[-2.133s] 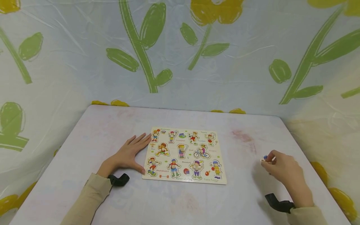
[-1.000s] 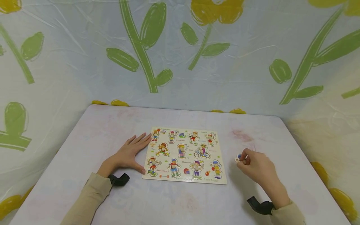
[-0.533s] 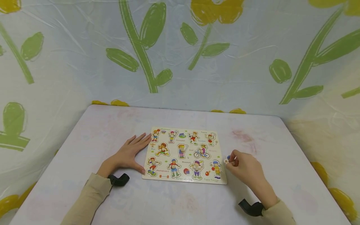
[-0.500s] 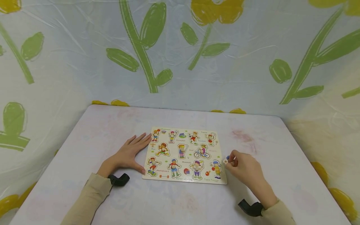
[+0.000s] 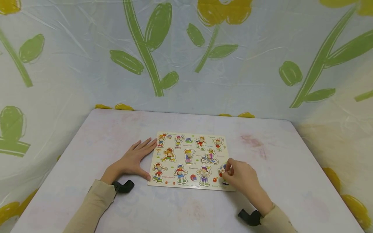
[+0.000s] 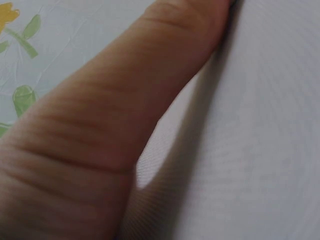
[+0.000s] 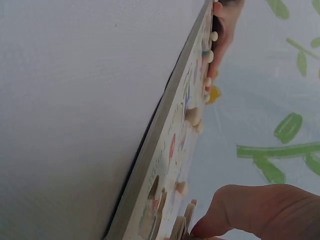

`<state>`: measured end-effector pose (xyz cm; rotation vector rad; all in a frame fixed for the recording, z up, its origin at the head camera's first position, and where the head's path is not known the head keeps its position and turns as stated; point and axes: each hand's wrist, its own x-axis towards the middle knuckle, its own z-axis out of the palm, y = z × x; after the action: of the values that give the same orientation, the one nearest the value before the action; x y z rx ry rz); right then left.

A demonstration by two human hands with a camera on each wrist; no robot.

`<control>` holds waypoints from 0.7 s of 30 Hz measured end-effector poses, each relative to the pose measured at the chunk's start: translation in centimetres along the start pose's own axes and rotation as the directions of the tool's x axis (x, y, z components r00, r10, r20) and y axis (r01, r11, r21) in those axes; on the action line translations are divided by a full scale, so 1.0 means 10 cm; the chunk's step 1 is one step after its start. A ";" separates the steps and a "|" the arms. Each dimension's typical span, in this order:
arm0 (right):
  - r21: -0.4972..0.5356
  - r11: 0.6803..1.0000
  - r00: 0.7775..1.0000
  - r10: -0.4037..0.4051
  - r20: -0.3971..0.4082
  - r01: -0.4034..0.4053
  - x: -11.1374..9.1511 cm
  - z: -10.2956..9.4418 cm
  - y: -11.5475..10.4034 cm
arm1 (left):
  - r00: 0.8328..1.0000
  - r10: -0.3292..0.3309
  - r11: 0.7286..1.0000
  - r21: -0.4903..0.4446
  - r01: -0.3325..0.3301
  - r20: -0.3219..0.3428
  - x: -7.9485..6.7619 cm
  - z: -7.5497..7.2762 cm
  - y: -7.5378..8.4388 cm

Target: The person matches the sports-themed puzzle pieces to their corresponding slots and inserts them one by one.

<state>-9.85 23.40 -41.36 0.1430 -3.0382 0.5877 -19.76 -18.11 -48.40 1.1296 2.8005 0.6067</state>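
A wooden puzzle board (image 5: 179, 155) with sport figures lies flat on the table. My right hand (image 5: 244, 178) pinches a small puzzle piece (image 5: 223, 169) between thumb and fingertips, above the board's near right corner. Much of the piece is hidden by the fingers. It partly covers the printed table-tennis figure there. The right wrist view has the thumb (image 7: 255, 212) beside the thin edges of the piece (image 7: 188, 216), tilted over the board. My left hand (image 5: 132, 161) lies with fingers straight and spread, fingertips and thumb tip at the board's left edge. Its thumb (image 6: 100, 100) fills the left wrist view.
Several figure pieces with round wooden knobs (image 7: 193, 116) sit in the board. The pale table (image 5: 186, 213) has faint reddish stains (image 5: 252, 142) at right. A flowered cloth (image 5: 93, 64) hangs behind and at both sides. Black wrist mounts (image 5: 249, 217) are worn on both arms.
My right hand has carried the puzzle piece leftward, from the table's right side to above the board's near right corner. The left hand and the board have stayed in place.
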 end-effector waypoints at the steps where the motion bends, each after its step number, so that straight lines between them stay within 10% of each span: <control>1: -0.003 1.000 1.000 0.000 0.002 0.000 0.00 0.01 -0.01 | 1.000 0.000 1.000 0.001 0.000 0.000 0.00 0.00 0.00; 21: 0.012 1.000 1.000 0.013 0.009 -0.013 0.02 0.16 -0.01 | 1.000 0.015 1.000 -0.001 -0.015 -0.025 0.01 0.03 -0.03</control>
<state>-10.12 22.69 -42.84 0.1270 -3.0473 0.6073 -19.91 -18.14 -48.76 1.1512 2.8147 0.6274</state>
